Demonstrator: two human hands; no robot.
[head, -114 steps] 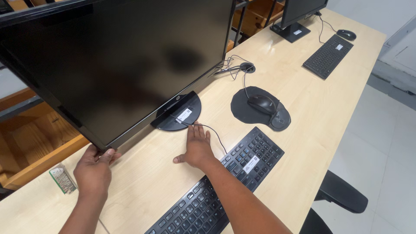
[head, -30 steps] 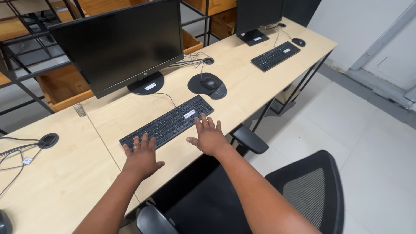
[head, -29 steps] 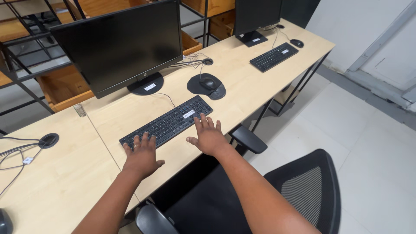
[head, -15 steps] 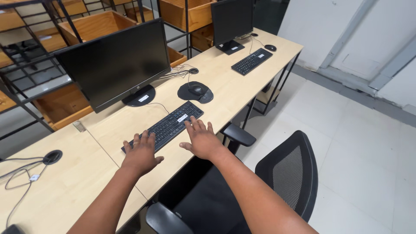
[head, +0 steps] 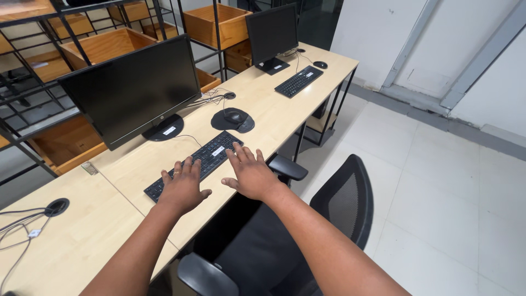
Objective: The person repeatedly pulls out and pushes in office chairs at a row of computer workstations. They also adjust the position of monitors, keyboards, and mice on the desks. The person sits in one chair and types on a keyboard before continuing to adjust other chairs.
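- Left hand [head: 182, 189] and right hand [head: 250, 174] are hovering flat, each grip spread open and holding nothing.
- Black keyboard [head: 193, 164] is lying near the worktop [head: 137, 164] front edge.
- Chair [head: 307, 230] is sitting just behind, open floor rightward.

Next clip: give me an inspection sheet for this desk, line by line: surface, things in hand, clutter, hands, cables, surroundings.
Surface: long pale wood desk, two tops butted together.
Things in hand: black keyboard in front of dark monitor; nothing gripped.
Clutter: small green card at the desk's back edge.
Hands: left hand open over the keyboard's near end; right hand open by its right end; contact cannot be told.
Cables: mouse on black pad, cord to grommet; loose wires by second grommet.
Surroundings: second monitor and second keyboard further along; black mesh chair; wooden crates on metal shelving; tiled floor.
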